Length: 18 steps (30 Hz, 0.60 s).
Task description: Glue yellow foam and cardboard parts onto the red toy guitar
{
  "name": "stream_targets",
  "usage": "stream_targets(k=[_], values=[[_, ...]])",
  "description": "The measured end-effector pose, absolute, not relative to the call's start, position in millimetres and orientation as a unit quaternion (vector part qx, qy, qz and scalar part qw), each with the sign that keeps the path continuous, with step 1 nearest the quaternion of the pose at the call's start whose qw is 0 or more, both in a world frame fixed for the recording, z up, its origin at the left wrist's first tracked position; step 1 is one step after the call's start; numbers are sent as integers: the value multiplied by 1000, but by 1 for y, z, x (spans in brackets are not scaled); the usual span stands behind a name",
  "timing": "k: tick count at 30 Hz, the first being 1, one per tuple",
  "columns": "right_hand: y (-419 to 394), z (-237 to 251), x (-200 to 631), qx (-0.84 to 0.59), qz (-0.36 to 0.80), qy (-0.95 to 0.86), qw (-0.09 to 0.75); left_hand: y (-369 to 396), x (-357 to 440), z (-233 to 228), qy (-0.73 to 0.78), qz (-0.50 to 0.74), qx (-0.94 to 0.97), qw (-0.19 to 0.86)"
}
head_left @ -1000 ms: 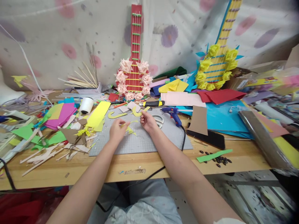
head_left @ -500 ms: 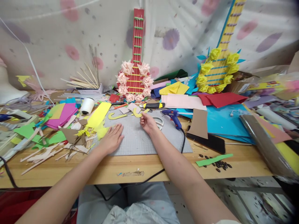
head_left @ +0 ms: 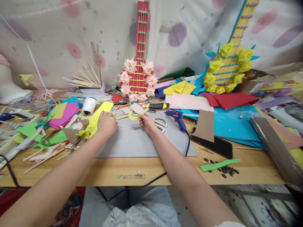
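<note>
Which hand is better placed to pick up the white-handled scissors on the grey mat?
Right. The right hand lies just beside the scissors, though it pinches a yellow curved cutout. The left hand sits across the mat on yellow paper.

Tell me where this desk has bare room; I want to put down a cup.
Two patches: the grey cutting mat between the left hand and right hand, out to its front edge, and the wooden table strip in front of it. Crowded: paper scraps left, glue gun and blue sheets right, black seeds near the front right.
</note>
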State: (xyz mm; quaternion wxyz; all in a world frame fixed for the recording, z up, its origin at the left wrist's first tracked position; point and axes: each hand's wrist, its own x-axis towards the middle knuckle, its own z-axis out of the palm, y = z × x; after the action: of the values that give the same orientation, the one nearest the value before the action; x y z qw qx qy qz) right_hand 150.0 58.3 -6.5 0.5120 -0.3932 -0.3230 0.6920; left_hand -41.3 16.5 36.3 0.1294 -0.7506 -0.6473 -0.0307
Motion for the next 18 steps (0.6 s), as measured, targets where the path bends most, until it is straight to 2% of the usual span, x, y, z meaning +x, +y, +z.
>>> stream_targets(k=[8,11,15,18], values=[[64,-7,151,-401,681,-349,503,53,-30,27,-679,3,-733,32],[68,-5,153,-396,690,-335,505,50,-33,28,-690,-36,-723,21],[73,-4,158,-364,712,-296,522,46,-35,43,-726,-255,-630,-98],[74,-4,160,-341,724,-291,524,42,-28,58,-668,-467,-483,-320]])
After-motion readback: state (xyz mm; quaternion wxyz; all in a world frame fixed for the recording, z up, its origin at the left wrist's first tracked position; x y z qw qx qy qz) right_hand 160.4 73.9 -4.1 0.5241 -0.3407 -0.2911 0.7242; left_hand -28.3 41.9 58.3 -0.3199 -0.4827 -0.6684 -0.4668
